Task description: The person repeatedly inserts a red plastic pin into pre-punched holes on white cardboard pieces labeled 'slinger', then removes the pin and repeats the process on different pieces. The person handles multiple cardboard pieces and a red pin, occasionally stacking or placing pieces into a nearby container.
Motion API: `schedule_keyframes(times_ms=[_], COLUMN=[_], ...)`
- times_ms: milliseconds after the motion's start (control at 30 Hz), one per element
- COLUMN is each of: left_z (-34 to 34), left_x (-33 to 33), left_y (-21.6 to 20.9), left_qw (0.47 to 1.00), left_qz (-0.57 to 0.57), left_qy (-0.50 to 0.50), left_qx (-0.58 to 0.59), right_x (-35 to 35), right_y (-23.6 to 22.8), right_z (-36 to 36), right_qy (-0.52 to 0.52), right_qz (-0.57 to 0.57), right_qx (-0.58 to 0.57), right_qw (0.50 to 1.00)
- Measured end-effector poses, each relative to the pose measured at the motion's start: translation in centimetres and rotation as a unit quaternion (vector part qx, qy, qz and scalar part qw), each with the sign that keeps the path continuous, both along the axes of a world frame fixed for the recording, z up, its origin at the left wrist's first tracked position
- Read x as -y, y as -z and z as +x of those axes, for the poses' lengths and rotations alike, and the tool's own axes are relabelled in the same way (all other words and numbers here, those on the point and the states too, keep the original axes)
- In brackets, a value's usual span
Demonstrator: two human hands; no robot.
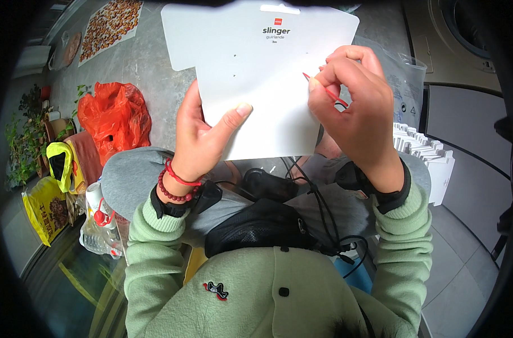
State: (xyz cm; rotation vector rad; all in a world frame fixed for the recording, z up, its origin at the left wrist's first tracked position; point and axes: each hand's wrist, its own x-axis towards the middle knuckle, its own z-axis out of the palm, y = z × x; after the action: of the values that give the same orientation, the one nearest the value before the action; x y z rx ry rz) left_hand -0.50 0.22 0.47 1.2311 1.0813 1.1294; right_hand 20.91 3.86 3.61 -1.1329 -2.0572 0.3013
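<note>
A white cardboard packaging card [256, 107] with a hang slot at its top edge is held up over my lap. It carries a small red square and dark print near the top, and a few small dark holes or marks. My left hand [203, 132] grips its lower left edge, thumb on the front and fingers behind. Between thumb and fingers, my right hand [358, 101] pinches a thin red pointed stick, like a pencil [333, 98]. The tip points up and left over the right part of the card; whether it touches the surface I cannot tell.
A crumpled red plastic bag [114, 121] lies to the left, with a yellow package [45, 211] and a white bottle [94, 196] nearer me. White plastic racks [420, 149] and a clear plastic container [412, 76] stand on the right. Black cables [324, 211] hang over my lap.
</note>
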Motion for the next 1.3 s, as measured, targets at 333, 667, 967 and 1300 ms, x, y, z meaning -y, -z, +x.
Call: schedule_keyframes(times_ms=[333,667,967,1300], left_z=[-0.15,-0.06,-0.07,-0.19], left_x=[0.39,0.35,0.38,0.50], left_y=[-0.30,-0.12,-0.47,-0.42], left_qw=[0.997,0.998,0.996,0.992], left_qz=[0.056,0.059,0.077,0.096], left_qy=[0.005,-0.011,-0.007,-0.008], left_qx=[-0.058,-0.017,-0.043,-0.082], right_x=[0.02,-0.03,-0.07,-0.20], right_y=[0.24,0.01,-0.07,0.78], right_z=[-0.11,-0.14,-0.23,-0.74], right_qy=[0.009,0.013,0.004,0.015], right_qz=[0.001,0.007,0.011,0.101], right_qx=[-0.012,-0.021,-0.008,0.005], right_qw=[1.000,1.000,1.000,0.995])
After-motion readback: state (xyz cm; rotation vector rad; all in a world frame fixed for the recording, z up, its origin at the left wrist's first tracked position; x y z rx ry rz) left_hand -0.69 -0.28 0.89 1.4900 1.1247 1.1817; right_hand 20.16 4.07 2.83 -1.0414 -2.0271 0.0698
